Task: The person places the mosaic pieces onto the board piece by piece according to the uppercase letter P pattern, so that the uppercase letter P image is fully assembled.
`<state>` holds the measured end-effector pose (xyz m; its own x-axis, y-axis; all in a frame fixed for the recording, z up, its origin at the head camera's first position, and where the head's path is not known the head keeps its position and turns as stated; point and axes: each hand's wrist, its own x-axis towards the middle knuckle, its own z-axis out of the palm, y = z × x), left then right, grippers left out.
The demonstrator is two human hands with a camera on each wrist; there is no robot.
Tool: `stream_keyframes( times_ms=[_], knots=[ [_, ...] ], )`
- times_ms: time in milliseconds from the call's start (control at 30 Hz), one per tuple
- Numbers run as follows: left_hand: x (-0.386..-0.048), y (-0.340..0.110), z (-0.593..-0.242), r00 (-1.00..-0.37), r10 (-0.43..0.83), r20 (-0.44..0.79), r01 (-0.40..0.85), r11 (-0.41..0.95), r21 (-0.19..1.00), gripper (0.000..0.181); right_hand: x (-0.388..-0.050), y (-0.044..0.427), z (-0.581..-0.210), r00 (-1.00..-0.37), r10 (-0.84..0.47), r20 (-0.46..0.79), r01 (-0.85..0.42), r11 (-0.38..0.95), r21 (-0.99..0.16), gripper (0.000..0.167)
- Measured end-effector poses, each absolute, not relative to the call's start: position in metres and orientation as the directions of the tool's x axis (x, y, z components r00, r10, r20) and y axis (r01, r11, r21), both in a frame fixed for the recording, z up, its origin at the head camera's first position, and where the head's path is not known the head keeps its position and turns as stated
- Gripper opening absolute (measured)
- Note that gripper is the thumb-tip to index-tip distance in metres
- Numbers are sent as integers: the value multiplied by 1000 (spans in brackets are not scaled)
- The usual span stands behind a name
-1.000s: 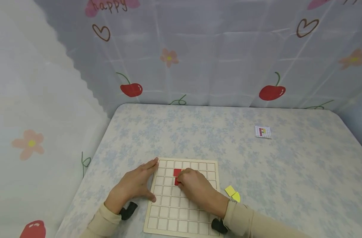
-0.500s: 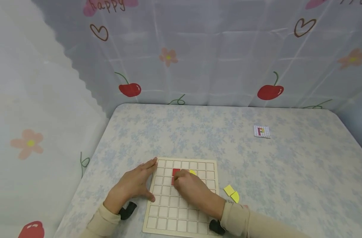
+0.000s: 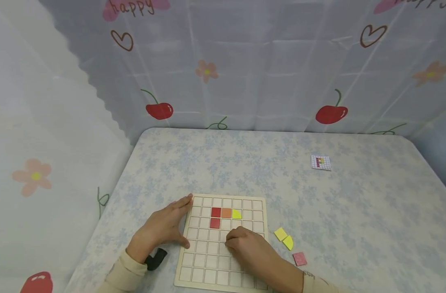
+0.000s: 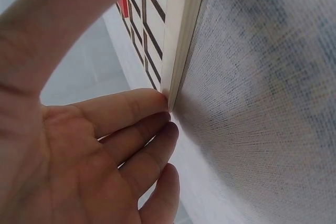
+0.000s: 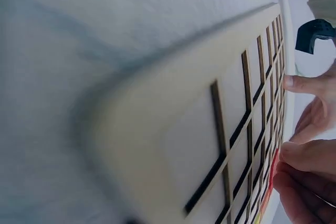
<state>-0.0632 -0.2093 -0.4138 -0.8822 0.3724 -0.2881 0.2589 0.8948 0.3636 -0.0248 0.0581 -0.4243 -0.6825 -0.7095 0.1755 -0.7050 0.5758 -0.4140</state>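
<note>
A pale wooden grid board [image 3: 204, 260] lies on the table. Two red square tiles [image 3: 214, 223] sit one below the other in its cells, with an orange square tile [image 3: 226, 213] and a yellow quarter-round tile [image 3: 236, 213] in line with the upper one. At the board's left edge rests my left hand [image 3: 164, 228], thumb and fingers spread; its fingertips touch the rim [image 4: 181, 40] in the left wrist view. My right hand [image 3: 250, 248] hovers over the middle cells, its fingers loosely bent and nothing visible in them.
Right of the board lie a loose yellow square tile [image 3: 280, 234], a yellow quarter-round tile [image 3: 288, 242] and a pinkish-red square tile [image 3: 299, 259]. A small pattern card [image 3: 320, 162] lies farther back. A printed curtain [image 3: 259, 73] hangs behind the table.
My right hand has moved down and right from the red tiles, uncovering the lower red tile, the orange tile and the loose pinkish-red tile. My left hand stays at the board's edge.
</note>
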Motion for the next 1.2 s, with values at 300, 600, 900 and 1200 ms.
stream_keyframes(
  times_ms=[300,600,900,1200],
  knots=[
    [-64,-209,-414,-877,374,-301,255,894,370,117,-7,116,-429,-736,-616,281,-664,579,-472,14],
    [-63,-211,-417,-880,374,-294,261,896,360,118,10,166,-435,-886,-445,129,-451,766,-457,22],
    [-65,-209,-416,-880,381,-282,275,895,351,118,16,200,-442,-931,-362,-52,-305,847,-436,26],
    [-63,-208,-418,-880,374,-293,264,897,353,119,15,207,-444,-921,-388,-39,-329,826,-458,29]
  ],
)
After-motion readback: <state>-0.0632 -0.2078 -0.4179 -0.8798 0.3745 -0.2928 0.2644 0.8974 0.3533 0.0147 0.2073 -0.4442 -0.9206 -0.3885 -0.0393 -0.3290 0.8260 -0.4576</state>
